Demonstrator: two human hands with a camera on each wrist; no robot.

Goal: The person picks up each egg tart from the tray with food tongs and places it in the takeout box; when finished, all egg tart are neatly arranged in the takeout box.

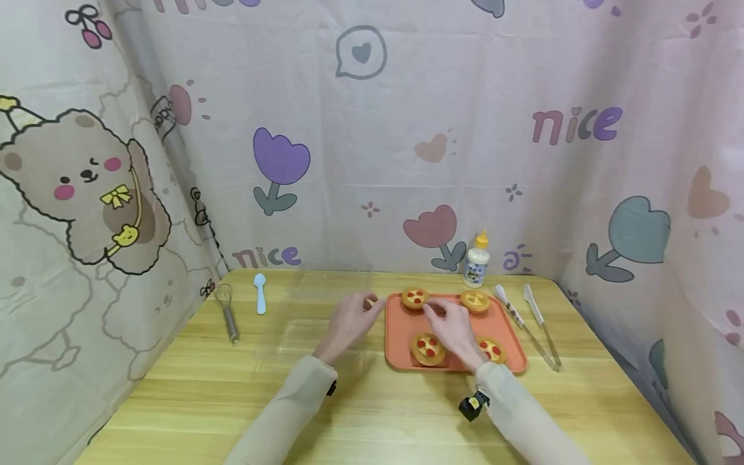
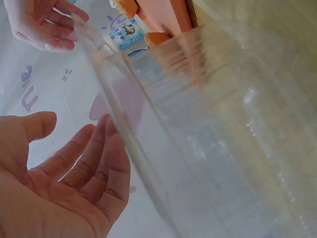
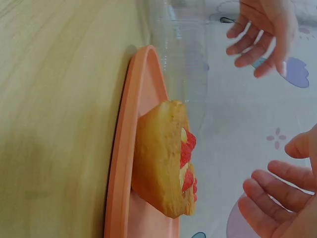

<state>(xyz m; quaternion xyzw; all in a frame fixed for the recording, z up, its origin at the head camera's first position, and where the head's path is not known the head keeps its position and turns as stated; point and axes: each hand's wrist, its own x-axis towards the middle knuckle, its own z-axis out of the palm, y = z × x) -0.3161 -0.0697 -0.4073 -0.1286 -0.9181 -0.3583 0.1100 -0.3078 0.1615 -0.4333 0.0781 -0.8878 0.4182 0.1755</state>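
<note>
My left hand (image 1: 349, 321) hovers just right of a clear plastic box (image 2: 198, 153), its fingers relaxed and nothing in the palm. In the left wrist view the fingertips overlap the box's rim. Over an orange tray (image 1: 401, 329) is my right hand (image 1: 454, 328), loosely curved and holding nothing. Small tarts with golden crusts lie on that tray: one with red pieces (image 1: 415, 298) at the back left, a plain yellow one (image 1: 475, 301) at the back right. Two more red-topped tarts, front left (image 1: 429, 350) and front right (image 1: 491, 351), sit nearer me; my right wrist partly covers the latter.
A white bottle with a yellow nozzle (image 1: 476, 268) stands behind the tray. Tongs (image 1: 537, 329) lie to its right. At the far left are a light blue spoon (image 1: 260, 294) and a whisk (image 1: 228, 315) on the wooden table (image 1: 192, 400). A patterned curtain (image 1: 360, 148) hangs behind.
</note>
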